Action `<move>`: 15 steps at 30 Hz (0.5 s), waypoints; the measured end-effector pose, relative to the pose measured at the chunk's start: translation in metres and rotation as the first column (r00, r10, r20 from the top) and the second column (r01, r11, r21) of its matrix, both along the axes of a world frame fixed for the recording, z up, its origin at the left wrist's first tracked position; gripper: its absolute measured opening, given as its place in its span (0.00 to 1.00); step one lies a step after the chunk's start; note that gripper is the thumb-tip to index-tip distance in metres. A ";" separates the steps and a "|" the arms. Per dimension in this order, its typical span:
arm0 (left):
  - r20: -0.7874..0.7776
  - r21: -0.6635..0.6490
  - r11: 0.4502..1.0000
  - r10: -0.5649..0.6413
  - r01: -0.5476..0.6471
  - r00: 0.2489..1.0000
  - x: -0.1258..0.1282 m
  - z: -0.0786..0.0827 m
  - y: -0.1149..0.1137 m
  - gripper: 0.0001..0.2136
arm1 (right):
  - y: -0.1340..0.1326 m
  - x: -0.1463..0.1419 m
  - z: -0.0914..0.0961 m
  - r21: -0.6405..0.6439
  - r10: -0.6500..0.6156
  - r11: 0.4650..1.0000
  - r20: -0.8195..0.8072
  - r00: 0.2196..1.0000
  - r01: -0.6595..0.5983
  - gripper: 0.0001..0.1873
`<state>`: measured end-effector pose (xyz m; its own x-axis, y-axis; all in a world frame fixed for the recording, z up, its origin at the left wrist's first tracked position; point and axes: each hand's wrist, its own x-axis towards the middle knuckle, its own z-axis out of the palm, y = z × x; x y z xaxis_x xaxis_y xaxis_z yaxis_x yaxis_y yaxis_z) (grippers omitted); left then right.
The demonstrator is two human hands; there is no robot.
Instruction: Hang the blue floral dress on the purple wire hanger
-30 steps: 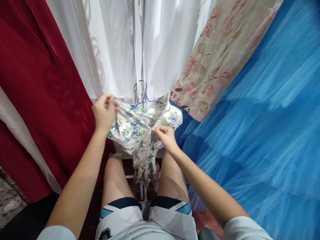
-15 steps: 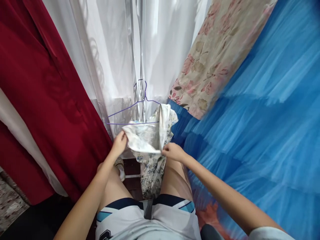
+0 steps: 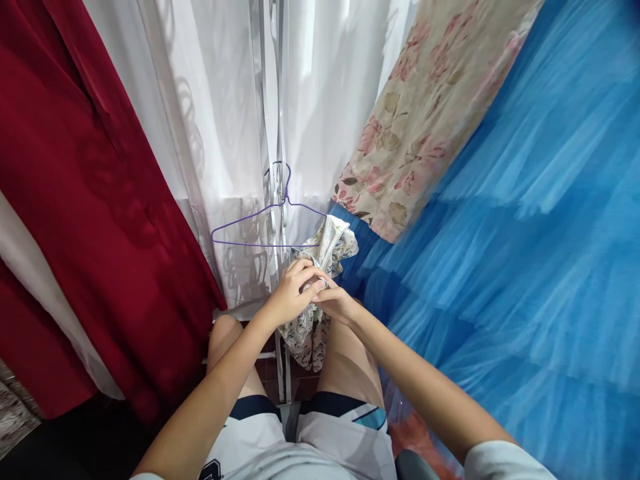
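Observation:
A small white garment with blue flowers hangs by one corner from the right end of a purple wire hanger, which hooks onto a chrome rail post. My left hand and my right hand meet just below the hanger bar, both closed on the bunched cloth. The rest of the garment dangles between my knees. The left half of the hanger is bare.
A dark red garment hangs at the left, sheer white fabric behind the hanger, a beige dress with pink flowers at the upper right, and blue tulle fills the right side. I wear white shorts.
The garment was spread over the hanger; my left hand pulled its left side off and came across to the right hand. The cloth is now gathered at the hanger's right end.

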<state>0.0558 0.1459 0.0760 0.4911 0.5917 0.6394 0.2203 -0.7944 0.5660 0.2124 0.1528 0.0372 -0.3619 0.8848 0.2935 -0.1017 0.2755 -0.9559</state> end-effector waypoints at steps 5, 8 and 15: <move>0.145 -0.195 0.960 -0.174 0.201 0.974 0.008 -0.019 0.033 0.15 | -0.009 -0.002 -0.011 -0.191 0.088 0.978 0.013 0.996 -0.084 0.19; 0.221 -0.224 0.946 -0.187 0.237 0.957 0.019 -0.031 0.052 0.18 | -0.018 -0.004 -0.009 -0.114 0.007 0.993 0.167 0.986 0.012 0.13; -0.263 -0.118 0.991 -0.094 0.065 0.960 0.001 -0.059 0.060 0.18 | -0.033 0.046 0.034 0.069 -0.102 0.995 0.468 0.878 0.079 0.12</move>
<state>0.0563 0.2054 0.0169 0.6840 0.6012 0.4132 0.3138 -0.7538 0.5773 0.2583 0.1195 0.0713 -0.3868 0.9098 0.1502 0.3840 0.3070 -0.8708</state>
